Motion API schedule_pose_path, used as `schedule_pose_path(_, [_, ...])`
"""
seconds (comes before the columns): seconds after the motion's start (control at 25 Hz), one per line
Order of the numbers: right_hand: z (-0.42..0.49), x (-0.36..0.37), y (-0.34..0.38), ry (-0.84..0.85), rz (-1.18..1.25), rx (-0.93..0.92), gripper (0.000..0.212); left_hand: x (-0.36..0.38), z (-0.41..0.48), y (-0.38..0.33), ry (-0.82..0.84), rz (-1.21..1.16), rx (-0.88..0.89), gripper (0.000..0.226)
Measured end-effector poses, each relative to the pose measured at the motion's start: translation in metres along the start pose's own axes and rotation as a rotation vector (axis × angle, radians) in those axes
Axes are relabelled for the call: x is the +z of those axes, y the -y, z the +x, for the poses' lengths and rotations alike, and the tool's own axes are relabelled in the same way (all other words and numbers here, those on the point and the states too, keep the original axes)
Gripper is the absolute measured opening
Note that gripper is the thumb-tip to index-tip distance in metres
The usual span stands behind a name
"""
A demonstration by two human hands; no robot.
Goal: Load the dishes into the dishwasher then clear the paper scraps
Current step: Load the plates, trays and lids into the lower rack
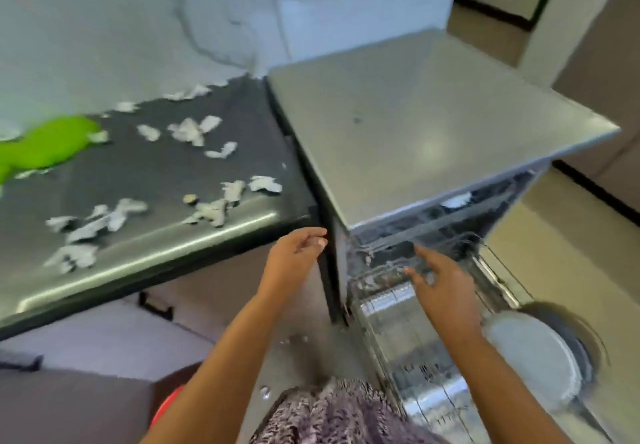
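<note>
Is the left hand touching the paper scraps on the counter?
Apart. The head view shows bare counter edge between the left hand and the nearest paper scraps.

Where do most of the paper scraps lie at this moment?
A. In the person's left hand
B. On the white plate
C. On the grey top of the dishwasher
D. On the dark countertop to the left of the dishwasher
D: the paper scraps are scattered over the dark countertop beside the dishwasher, and the left hand holds nothing.
</note>
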State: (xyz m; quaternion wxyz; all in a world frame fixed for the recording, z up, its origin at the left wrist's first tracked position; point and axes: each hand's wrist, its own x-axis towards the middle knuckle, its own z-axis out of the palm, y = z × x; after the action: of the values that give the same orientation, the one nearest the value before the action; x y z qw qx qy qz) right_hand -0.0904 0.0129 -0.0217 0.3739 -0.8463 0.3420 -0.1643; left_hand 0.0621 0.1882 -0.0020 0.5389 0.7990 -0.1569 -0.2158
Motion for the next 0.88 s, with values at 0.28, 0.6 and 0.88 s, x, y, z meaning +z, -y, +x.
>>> schedule_pose_path(0.28, [-0.017, 0.053, 0.123, 0.277, 0.079, -0.393, 0.041, -0.143, -0.095, 0.010, -0.472, -0.209, -0.086, 0.016])
schedule_pose_path(0.6, [-0.062, 0.152, 0.264, 0.429, 0.052, -0.621, 0.038, -0.310, -0.181, 0.061, -0.883, -0.363, -0.140, 0.018])
schedule_pose_path(0.88, [-0.129, 0.255, 0.381, 0.575, 0.057, -0.820, 0.037, -0.433, -0.253, 0.116, -1.194, -0.471, -0.183, 0.016])
